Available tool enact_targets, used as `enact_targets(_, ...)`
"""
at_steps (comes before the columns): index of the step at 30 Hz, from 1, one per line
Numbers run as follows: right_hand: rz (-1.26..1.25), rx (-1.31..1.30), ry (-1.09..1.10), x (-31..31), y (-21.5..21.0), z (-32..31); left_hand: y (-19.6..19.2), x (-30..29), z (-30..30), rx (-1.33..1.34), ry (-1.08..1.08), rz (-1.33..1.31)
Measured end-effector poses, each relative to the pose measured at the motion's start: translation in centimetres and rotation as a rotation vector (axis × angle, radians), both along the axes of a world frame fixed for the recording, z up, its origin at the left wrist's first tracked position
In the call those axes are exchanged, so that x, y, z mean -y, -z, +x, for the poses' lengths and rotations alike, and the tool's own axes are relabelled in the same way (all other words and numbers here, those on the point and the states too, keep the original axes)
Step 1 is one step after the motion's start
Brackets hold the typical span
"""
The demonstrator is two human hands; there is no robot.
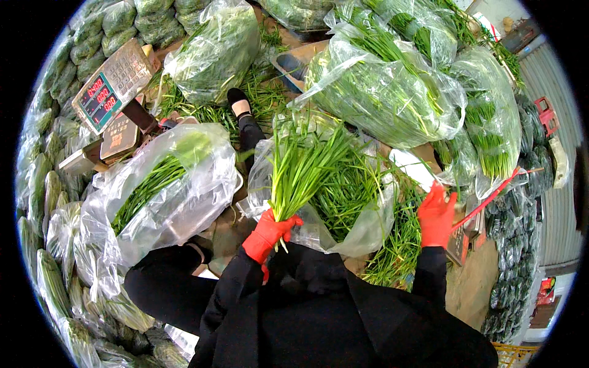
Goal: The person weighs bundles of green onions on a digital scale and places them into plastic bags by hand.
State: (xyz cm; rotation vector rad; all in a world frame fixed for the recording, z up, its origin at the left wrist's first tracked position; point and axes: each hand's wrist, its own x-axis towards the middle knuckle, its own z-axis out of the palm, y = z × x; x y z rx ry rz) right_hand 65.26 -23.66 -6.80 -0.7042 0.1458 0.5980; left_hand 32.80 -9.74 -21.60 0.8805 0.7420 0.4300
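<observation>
Holding likely chives (304, 168), left hand (269, 233)

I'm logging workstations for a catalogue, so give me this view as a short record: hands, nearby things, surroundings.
Left hand: red-gloved, gripping a bunch of long green leaves, tips pointing away from the person
Right hand: red-gloved, at a red strip; whether it grips it is unclear
In front: open clear bag with more greens
Left side: digital scale; clear bag with greens inside
Left edge: piled bagged greens
</observation>
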Motion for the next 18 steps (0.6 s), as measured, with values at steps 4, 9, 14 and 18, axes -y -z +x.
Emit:
enact_targets(4, -0.434, 0.213, -0.498, -2.2, 3.9, -3.8, -0.5, 0.4, 0.0, 0.092, 0.028, 0.007)
enact_targets(9, -0.684, 0.777, -0.654, -9.2, 0.4, -10.6, 0.1, 0.7, -0.6, 0.090, 0.019, 0.122)
enact_targets(14, -0.857, 1.054, -0.588, -13.6, 0.0, -11.1, 0.5, 0.8, 0.1, 0.096, -0.007, 0.089)
enact_targets(18, -0.722, 0.838, -0.910, -13.5, -0.1, -12.5, 0.6, 0.9, -0.2, 0.066, -0.021, 0.100)
